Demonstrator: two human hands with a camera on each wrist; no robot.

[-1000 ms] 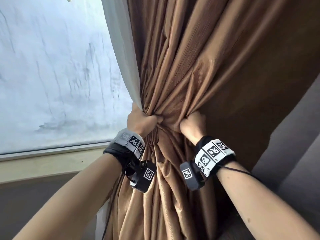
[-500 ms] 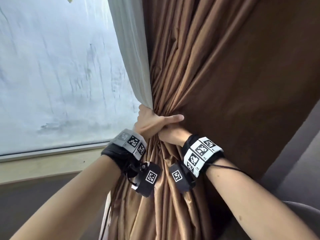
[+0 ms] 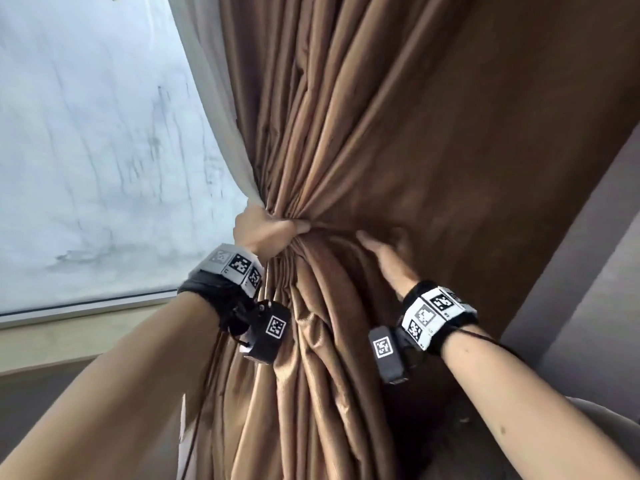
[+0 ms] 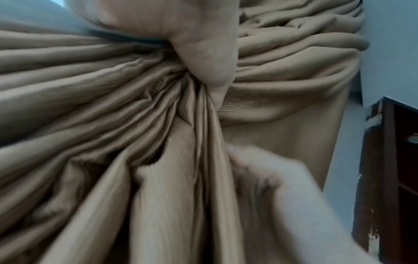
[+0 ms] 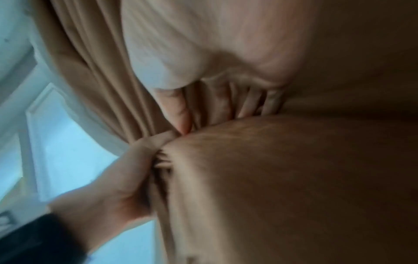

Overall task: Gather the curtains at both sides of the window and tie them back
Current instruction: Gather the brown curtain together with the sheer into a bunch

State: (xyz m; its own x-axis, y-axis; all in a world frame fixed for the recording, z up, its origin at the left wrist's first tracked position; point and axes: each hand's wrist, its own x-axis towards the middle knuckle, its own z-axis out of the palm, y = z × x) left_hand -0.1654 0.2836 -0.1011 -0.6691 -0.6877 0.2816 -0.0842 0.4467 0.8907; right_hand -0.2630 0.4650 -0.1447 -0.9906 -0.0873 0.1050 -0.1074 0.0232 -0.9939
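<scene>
Brown curtain [image 3: 346,168] bunched in left hand's [image 3: 263,233] fist; right hand [image 3: 388,251] flat against folds, fingers straight.

No readable words, brand names or numbers appear anywhere. The only markings are black-and-white square code patterns on the wrist bands [image 3: 437,315] and camera units [image 3: 273,329] behind the fingers.

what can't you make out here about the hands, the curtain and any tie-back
- Left hand fingers: head view, buried in the gathered brown curtain.
- Right hand: blurred by motion in all three views, so whether its fingers curl into the fabric is unclear.
- Tie-back: none visible; the folds could hide one.
- Curtain top and hem: cut off by the frame edges.
</scene>
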